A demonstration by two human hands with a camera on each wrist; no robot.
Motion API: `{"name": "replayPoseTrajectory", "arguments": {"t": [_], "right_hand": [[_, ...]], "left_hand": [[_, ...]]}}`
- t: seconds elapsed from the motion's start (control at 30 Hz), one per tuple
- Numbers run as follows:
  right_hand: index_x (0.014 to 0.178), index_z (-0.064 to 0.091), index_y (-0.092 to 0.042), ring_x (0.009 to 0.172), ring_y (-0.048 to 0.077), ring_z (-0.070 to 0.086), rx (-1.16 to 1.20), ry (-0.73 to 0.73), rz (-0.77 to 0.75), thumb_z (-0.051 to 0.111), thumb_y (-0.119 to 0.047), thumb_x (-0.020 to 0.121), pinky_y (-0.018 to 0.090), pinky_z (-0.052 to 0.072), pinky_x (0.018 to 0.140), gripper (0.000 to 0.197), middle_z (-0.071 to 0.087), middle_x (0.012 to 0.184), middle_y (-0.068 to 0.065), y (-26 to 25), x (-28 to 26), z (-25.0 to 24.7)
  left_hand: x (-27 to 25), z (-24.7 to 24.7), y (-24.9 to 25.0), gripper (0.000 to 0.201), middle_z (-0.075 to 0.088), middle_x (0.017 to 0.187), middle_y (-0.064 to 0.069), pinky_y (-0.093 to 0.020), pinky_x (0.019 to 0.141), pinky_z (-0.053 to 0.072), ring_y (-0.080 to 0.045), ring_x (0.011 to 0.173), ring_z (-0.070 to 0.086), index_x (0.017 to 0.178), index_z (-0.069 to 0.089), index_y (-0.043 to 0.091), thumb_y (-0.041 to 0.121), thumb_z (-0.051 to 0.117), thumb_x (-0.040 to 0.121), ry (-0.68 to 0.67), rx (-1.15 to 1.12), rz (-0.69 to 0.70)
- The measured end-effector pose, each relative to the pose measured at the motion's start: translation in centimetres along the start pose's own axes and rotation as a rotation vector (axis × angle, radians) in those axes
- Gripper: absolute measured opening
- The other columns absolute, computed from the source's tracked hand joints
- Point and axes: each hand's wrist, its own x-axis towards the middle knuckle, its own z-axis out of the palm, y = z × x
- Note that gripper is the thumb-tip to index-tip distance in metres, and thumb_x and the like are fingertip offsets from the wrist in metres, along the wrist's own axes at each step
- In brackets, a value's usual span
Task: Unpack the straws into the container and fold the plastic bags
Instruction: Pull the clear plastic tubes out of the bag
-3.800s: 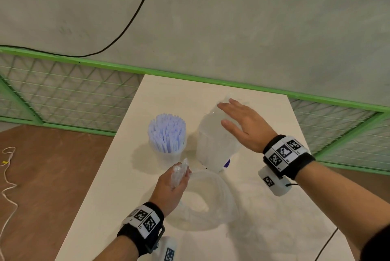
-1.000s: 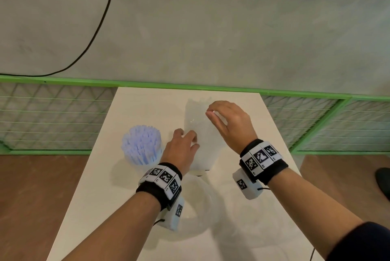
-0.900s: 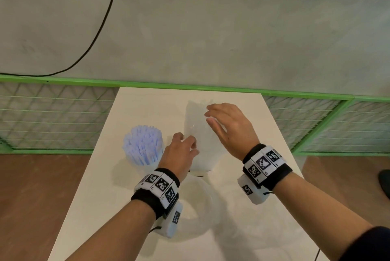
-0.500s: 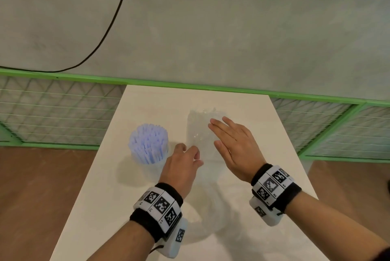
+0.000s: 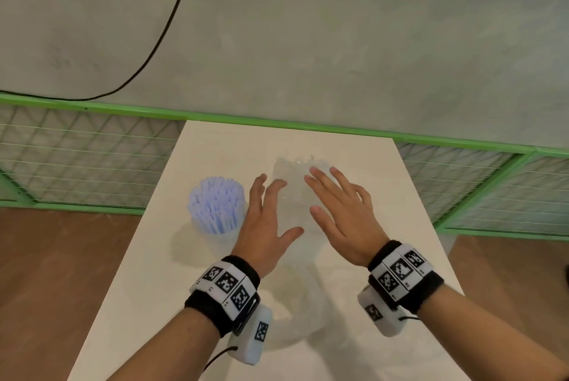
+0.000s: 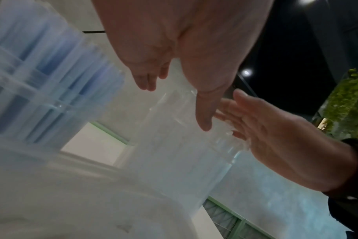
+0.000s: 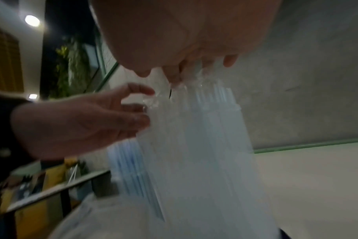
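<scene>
Nearest you, at the bottom centre of the head view, a crumpled clear plastic bag (image 5: 295,319) lies loose on the table (image 5: 154,273) between your wrists. It looks empty and is not folded, so that part of the job is yet to do.

Just above it, at mid-frame, your left hand (image 5: 264,226) is spread with straight fingers, holding nothing; its fingertips sit beside the left flank of the upright bag of straws (image 5: 295,193). The left wrist view shows the palm open and just off the plastic. Your right hand (image 5: 341,214) is also flat and open, fingers extended over the top right of that bag; in the right wrist view the fingertips appear to touch the crinkled top of the plastic, but nothing is gripped.

That standing bag is full: pale straws can be seen packed inside it in both wrist views, and its top looks bunched. Whether it has been opened, you cannot tell from here.

To the left of centre, the container (image 5: 215,233) stands on the table, well stocked with light blue straws (image 5: 215,202) upright, their ends fanning above the rim.

By my reading you are roughly halfway: one batch is in, one bag is emptied, a second bag waits to be unpacked, and all folding remains.
</scene>
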Motion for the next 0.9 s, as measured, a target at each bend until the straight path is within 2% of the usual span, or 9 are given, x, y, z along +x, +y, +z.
{"name": "replayPoseTrajectory", "arguments": {"t": [0.13,0.23,0.33,0.43,0.53,0.63,0.7,0.8,0.9], "right_hand": [[0.154,0.016,-0.035,0.149,0.008,-0.002,0.044,-0.041,0.117,0.006,-0.062,0.094,0.044,0.007,0.116,0.066,0.011,0.16,-0.021,-1.5,2.1,1.9],[0.142,0.043,-0.038,0.147,0.005,0.01,0.098,0.064,0.129,0.016,-0.057,0.095,0.046,0.008,0.114,0.057,0.036,0.15,-0.024,-1.7,2.1,3.4],[0.115,0.065,-0.039,0.14,-0.002,0.025,0.296,0.187,0.103,0.037,-0.051,0.089,0.044,0.013,0.111,0.04,0.056,0.128,-0.026,-0.9,1.6,3.6],[0.098,0.073,-0.035,0.133,0.006,0.04,0.509,0.32,0.108,0.047,-0.045,0.087,0.049,0.025,0.109,0.03,0.059,0.121,-0.022,0.2,2.1,2.5],[0.121,0.064,-0.028,0.133,0.01,0.041,0.612,0.444,0.315,0.049,-0.044,0.09,0.052,0.031,0.111,0.037,0.048,0.139,-0.008,0.8,3.5,1.8],[0.151,0.027,-0.025,0.147,0.014,0.018,0.687,0.132,0.583,0.052,-0.047,0.095,0.047,0.018,0.119,0.065,0.019,0.161,-0.003,0.8,5.1,1.9],[0.154,0.017,-0.029,0.147,0.018,0.02,0.725,0.016,0.607,0.056,-0.047,0.092,0.045,0.021,0.119,0.074,0.019,0.161,-0.002,0.7,5.9,2.2],[0.142,0.04,-0.036,0.133,0.018,0.041,0.748,0.07,0.554,0.06,-0.037,0.091,0.038,0.033,0.11,0.055,0.041,0.147,-0.003,0.4,6.3,2.3],[0.122,0.059,-0.034,0.125,0.006,0.047,0.982,0.174,0.468,0.058,-0.022,0.087,0.03,0.036,0.105,0.037,0.056,0.131,-0.013,0.3,6.2,2.0]], "left_hand": [[0.4,1.1,0.2,0.11,-0.004,0.163,0.005,-0.029,0.121,0.01,-0.006,0.149,-0.005,0.153,-0.002,0.026,0.034,0.079,0.079,-0.113,-0.097,-0.053],[0.6,1.7,-0.2,0.119,-0.016,0.162,0.004,-0.032,0.122,0.003,-0.007,0.149,-0.014,0.152,-0.018,0.025,0.03,0.077,0.08,-0.168,-0.07,-0.084],[1.1,1.3,-0.4,0.12,-0.022,0.161,0.006,-0.038,0.123,0.005,-0.007,0.148,-0.016,0.149,-0.024,0.028,0.033,0.074,0.08,-0.23,-0.081,-0.16],[1.6,0.5,-0.3,0.116,-0.018,0.162,0.009,-0.039,0.123,0.007,-0.006,0.149,-0.012,0.151,-0.018,0.033,0.047,0.072,0.079,-0.253,-0.185,-0.207],[3.1,-0.2,1.0,0.094,-0.001,0.163,0.012,-0.04,0.122,0.013,-0.008,0.149,0.005,0.152,-0.006,0.039,0.051,0.062,0.088,-0.11,-0.416,-0.281],[5.7,0.2,2.1,0.074,0.004,0.163,0.01,-0.036,0.121,0.014,-0.011,0.149,0.011,0.154,-0.003,0.036,0.043,0.047,0.099,-0.07,-0.412,-0.356],[7.0,0.6,2.0,0.069,0.0,0.164,0.004,-0.036,0.122,0.01,-0.013,0.15,0.005,0.155,-0.002,0.029,0.034,0.042,0.102,-0.11,-0.352,-0.373],[7.5,0.8,1.2,0.065,-0.004,0.164,0.0,-0.028,0.119,0.001,-0.012,0.15,-0.004,0.156,0.0,0.02,0.016,0.038,0.103,-0.19,-0.246,-0.32],[7.6,0.7,1.0,0.065,0.003,0.164,0.001,-0.017,0.111,0.004,-0.01,0.15,0.002,0.156,0.009,0.02,0.004,0.039,0.101,-0.226,-0.217,-0.205]]}}
